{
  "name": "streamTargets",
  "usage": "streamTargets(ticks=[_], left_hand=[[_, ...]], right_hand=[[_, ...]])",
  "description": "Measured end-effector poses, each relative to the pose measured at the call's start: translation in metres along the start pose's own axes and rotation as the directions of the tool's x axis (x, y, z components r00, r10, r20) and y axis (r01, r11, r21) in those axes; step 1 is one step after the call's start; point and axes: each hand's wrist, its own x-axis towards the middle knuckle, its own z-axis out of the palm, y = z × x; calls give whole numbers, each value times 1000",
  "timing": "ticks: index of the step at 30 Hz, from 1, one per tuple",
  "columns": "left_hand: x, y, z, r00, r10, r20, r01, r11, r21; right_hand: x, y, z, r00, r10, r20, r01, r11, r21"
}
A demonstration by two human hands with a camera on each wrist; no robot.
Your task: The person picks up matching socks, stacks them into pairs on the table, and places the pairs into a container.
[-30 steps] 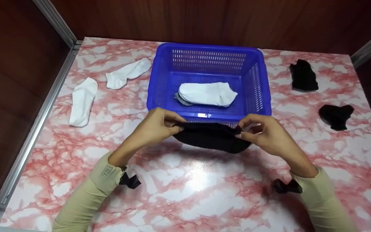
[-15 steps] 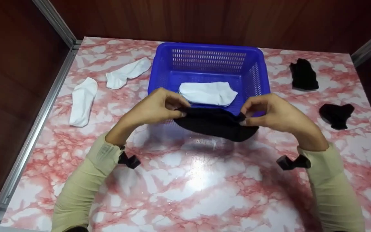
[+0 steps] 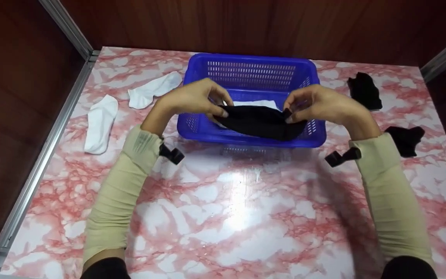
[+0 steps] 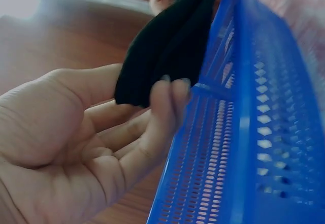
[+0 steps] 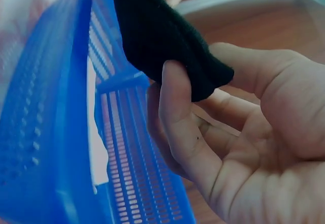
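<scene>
A black sock [image 3: 261,122] is stretched sideways between my two hands over the blue basket [image 3: 252,143]. My left hand [image 3: 194,99] pinches one end of it between thumb and fingers. At the other end my right hand [image 3: 323,104] grips it the same way, as the right wrist view shows with the black sock [image 5: 157,41] across the fingers. Below it, inside the basket, lies a white sock [image 3: 259,103], mostly hidden by the black one.
Two white socks lie left of the basket, one white sock [image 3: 101,124] farther out and another white sock [image 3: 151,91] nearer it. On the right are a black sock [image 3: 364,91] and a second black sock [image 3: 407,140]. Wooden panels [image 3: 246,27] wall the table.
Both hands have carried the black sock away from the body, from in front of the basket's near rim to over its inside. The white sock in the basket has become mostly covered.
</scene>
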Motion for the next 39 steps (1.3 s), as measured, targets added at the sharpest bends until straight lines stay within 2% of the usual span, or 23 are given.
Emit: streamTargets(ticks=[6,12,15,19,23,27,32,37,39], left_hand=[[22,5,-14,990,-92,106,84,994,76],[41,8,-26,974,-157,161,138,983,119],[50,6,-30,967,-187,171,165,977,133],[59,-3,-35,959,-227,173,212,972,98],[67,-17,-40,955,-259,143,255,966,47],[74,-28,-41,949,-296,110,291,955,58],[80,-28,-40,928,-362,90,350,928,127],[86,-24,-36,893,-432,125,400,890,221],[89,-23,-35,882,-451,139,415,881,229]], right_hand=[[18,2,-16,997,47,68,-41,996,-85],[38,0,-29,989,117,95,-106,988,-116],[48,1,-32,985,154,83,-140,978,-156],[61,4,-35,979,194,69,-176,963,-202],[71,9,-36,974,219,65,-204,962,-183],[79,13,-37,968,239,76,-222,958,-183],[89,19,-36,955,276,109,-253,949,-187],[98,28,-30,943,295,156,-272,950,-151],[101,32,-27,943,294,155,-269,949,-162]])
